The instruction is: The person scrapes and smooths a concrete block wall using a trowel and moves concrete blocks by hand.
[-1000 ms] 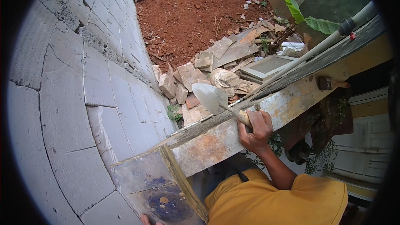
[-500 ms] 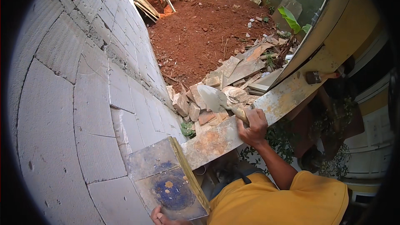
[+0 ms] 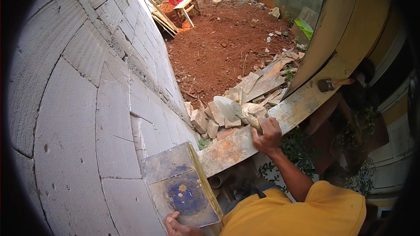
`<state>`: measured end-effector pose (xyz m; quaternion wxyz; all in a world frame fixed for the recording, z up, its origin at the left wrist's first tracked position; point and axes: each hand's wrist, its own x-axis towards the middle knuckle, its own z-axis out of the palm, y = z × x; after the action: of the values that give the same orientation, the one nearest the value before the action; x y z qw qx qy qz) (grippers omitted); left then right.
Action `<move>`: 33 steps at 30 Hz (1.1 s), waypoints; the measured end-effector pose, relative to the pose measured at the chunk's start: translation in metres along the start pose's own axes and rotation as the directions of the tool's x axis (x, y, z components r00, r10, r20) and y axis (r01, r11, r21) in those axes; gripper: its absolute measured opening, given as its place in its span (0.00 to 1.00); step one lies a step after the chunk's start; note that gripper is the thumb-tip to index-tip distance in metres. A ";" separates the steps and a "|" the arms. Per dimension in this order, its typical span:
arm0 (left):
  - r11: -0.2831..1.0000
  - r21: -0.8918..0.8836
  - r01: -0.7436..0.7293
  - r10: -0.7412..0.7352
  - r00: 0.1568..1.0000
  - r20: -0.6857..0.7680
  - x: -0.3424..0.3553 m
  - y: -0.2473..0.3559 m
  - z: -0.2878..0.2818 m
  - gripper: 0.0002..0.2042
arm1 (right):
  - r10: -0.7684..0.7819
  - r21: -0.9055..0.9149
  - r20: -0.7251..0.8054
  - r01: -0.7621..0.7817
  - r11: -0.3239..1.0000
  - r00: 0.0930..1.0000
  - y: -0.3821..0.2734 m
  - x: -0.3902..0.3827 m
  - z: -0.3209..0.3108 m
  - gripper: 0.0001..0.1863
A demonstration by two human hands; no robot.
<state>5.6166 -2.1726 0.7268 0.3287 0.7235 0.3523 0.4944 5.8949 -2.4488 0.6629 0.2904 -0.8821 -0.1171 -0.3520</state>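
My right hand [image 3: 267, 135] is closed round the wooden handle of a trowel [image 3: 227, 108]. Its pale pointed blade is tilted up, with no mortar showing on it. That hand is over a long, stained plank [image 3: 225, 150], but whether it rests there I cannot tell. At the bottom, my left hand [image 3: 181, 227] grips the near edge of a flat grey board [image 3: 168, 164] with a blue stain, a few tan spots and a yellowish side edge. Some of its fingers are hidden. The board is beside the wall of pale blocks [image 3: 118, 140].
A paintbrush [image 3: 326, 85] lies farther along the plank. Broken stone slabs [image 3: 258, 85] are heaped beyond it, before red soil [image 3: 214, 48]. Farther off are a small wooden bench [image 3: 186, 4] and leaning boards [image 3: 159, 15]. Leafy plants [image 3: 302, 153] grow below the plank at right.
The whole view has shifted, so the wall, soil and bench appear farther right and lower. Both hands keep hold of the trowel and the board, with little movement relative to the plank.
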 end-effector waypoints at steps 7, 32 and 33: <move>0.998 -0.017 0.056 -0.056 0.998 -0.035 0.003 0.019 0.008 0.18 | 0.001 -0.012 0.036 -0.001 1.000 0.999 -0.003 0.000 -0.003 0.20; 0.994 0.072 0.086 -0.090 0.995 0.050 0.003 0.028 0.012 0.18 | 0.030 -0.010 0.065 -0.029 1.000 0.997 -0.001 -0.001 -0.001 0.19; 0.992 0.083 0.096 -0.100 0.994 0.046 0.003 0.028 0.012 0.18 | 0.041 -0.014 0.068 -0.041 0.999 0.997 -0.001 -0.001 -0.001 0.20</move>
<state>5.6341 -2.1870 0.7475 0.3317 0.7303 0.3987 0.4445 5.8926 -2.4484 0.6634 0.2877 -0.8977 -0.1066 -0.3163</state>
